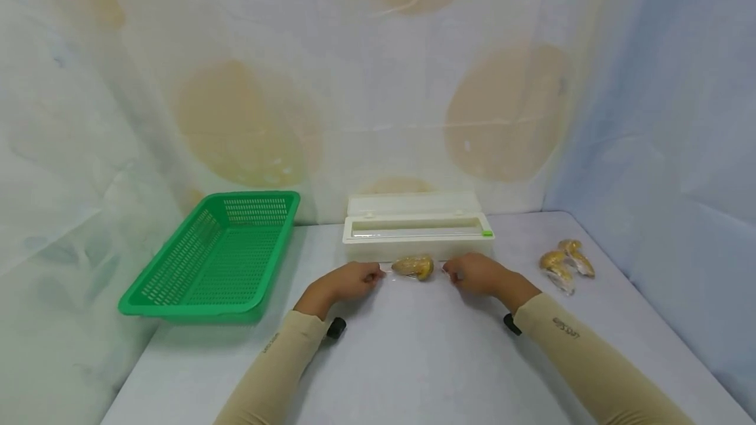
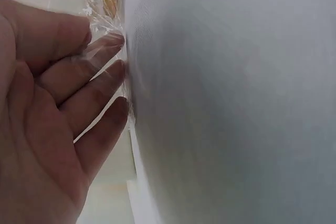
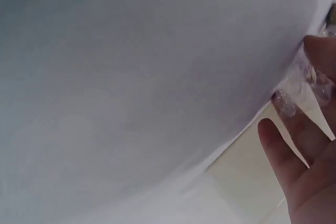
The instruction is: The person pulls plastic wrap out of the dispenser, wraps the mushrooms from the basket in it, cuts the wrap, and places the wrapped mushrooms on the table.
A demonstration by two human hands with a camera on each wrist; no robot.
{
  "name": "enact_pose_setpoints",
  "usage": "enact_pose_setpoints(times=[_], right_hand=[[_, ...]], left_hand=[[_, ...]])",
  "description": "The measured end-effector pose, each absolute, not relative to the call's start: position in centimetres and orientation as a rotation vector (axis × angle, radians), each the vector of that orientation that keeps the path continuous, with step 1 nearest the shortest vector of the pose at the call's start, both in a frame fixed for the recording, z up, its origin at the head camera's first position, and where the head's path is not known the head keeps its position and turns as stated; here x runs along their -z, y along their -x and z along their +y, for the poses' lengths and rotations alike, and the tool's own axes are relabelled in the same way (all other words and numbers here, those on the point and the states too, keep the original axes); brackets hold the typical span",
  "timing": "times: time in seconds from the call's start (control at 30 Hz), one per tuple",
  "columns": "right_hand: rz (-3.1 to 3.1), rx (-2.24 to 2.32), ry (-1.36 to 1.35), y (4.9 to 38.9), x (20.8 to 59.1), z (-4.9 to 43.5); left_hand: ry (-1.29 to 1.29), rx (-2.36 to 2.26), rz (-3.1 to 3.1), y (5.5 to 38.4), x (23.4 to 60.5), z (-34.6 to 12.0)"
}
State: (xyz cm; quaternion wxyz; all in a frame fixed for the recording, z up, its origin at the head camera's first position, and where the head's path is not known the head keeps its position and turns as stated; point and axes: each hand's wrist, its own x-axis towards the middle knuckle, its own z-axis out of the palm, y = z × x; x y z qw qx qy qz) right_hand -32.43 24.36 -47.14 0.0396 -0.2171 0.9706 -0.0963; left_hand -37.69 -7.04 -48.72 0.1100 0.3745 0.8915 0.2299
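A yellow-brown, elongated piece (image 1: pixel 413 267) in clear plastic wrap lies on the table between the two hands. At its left end, the left hand (image 1: pixel 351 281) pinches the gathered wrap. The left wrist view shows crinkled plastic wrap (image 2: pixel 102 17) at the thumb and forefinger, with the other fingers (image 2: pixel 97 98) reaching down to the tabletop. On the opposite end the right hand (image 1: pixel 480 273) pinches the wrap. Bunched plastic wrap (image 3: pixel 317 80) shows by the thumb and fingers in the right wrist view, where the hand is partly cut off by the frame.
Directly behind the hands stands a white plastic wrap dispenser (image 1: pixel 419 249) with its lid raised and a roll inside. A green perforated basket (image 1: pixel 195 310) sits to the left. Two similar wrapped pieces (image 1: pixel 555 266) lie at the right. Patterned sheets (image 1: pixel 378 84) wall in the table.
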Motion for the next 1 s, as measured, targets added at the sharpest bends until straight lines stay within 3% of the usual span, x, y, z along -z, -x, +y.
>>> enact_pose_setpoints(times=[0.1,0.33,0.5,0.7,1.0], right_hand=[[3.009,0.255,0.657,32.3,47.0,24.2],[3.042,0.443,0.275,33.1,46.8,22.7],[3.099,0.501,0.144,33.4,47.2,22.2],[3.108,0.419,0.174,33.3,47.1,22.3],[3.118,0.404,0.201,33.6,47.3,22.0]], left_hand=[[-1.092,-0.706,2.646,37.9,48.5,-6.8],[-1.156,-0.762,2.779,38.9,48.3,-4.9],[-1.151,-0.644,2.881,39.4,48.6,-3.1],[-0.971,-0.474,2.998,39.2,48.7,-1.4],[-1.023,-0.254,3.158,38.0,48.7,0.1]])
